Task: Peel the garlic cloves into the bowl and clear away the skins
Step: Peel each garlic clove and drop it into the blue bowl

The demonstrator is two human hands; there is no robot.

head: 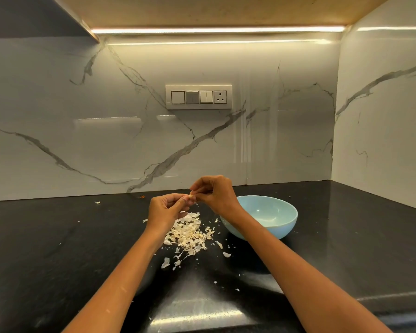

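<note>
I have my left hand (166,207) pinching a clove (191,196) while my right hand (214,192) nips at its skin, both held above the counter (58,236). I judge the peeling is mid-step; next I need to strip the skin and carry the clove right. The bowl (269,227) sits just under my right wrist, and the skins (190,234) lie below my hands.

The bowl (271,221) is showing pale blue against the glossy black counter (58,236). Cream-white garlic skins (190,233) are lying scattered there, and grey veins are running across the white marble wall (82,128).
</note>
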